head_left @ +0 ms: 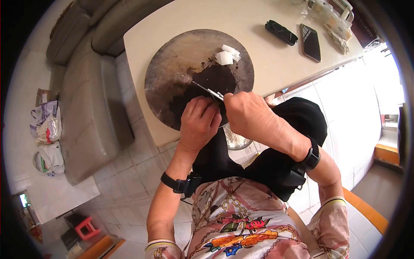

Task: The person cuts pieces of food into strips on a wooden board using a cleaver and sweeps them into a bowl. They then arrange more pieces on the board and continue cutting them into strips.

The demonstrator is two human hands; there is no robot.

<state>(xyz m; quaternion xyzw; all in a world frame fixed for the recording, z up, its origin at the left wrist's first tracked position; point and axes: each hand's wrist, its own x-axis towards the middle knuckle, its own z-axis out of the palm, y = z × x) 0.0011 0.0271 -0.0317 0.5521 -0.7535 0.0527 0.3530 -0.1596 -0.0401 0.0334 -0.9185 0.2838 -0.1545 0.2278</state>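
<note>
A round, dark-stained cutting board [166, 64] lies on the table, wet and black across its middle. My right hand [250, 113] is wrapped round the handle of a knife [208, 90], whose blade is seen nearly edge-on, with its tip pointing to the upper left. Several small white bits cling along the blade. Just below it, my left hand [200, 121] rests at the board's near edge with its fingers curled in; whatever lies under them is hidden. A small pile of white chunks [225, 57] sits on the far right of the board.
The cream table [267, 73] also bears a dark glasses case [281, 33], a phone [310, 42] and plastic bags [330, 21]. Below the table edge, a round container [236, 140] with pale scraps stands between my knees. A grey sofa [92, 99] is at left.
</note>
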